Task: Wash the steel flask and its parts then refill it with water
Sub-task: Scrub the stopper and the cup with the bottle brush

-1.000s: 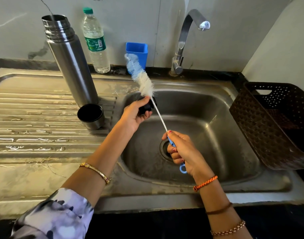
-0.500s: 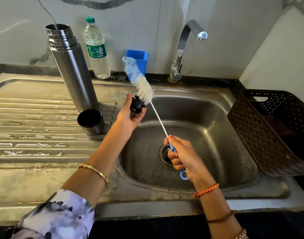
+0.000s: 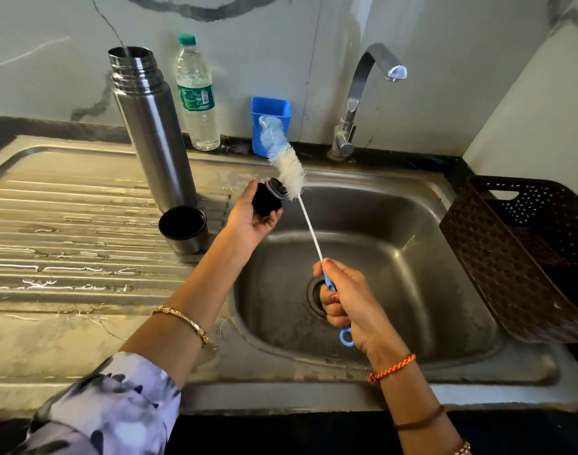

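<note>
The tall steel flask (image 3: 153,133) stands open-topped on the drainboard, with its steel cup lid (image 3: 183,228) upright just in front of it. My left hand (image 3: 251,218) grips the black flask stopper (image 3: 268,197) over the sink's left edge. My right hand (image 3: 348,298) holds the blue handle of a long bottle brush (image 3: 286,159), whose white and blue bristles press against the stopper's end.
The steel sink basin (image 3: 396,257) has a drain under my right hand, and the tap (image 3: 366,96) at the back is not running. A plastic water bottle (image 3: 197,96) and blue cup (image 3: 270,121) stand by the wall. A brown basket (image 3: 524,254) sits at right. The drainboard (image 3: 67,244) is wet.
My left hand has turned the stopper so its end faces the brush. The bristles slid along it. The camera has tilted a little, shifting everything lower in view.
</note>
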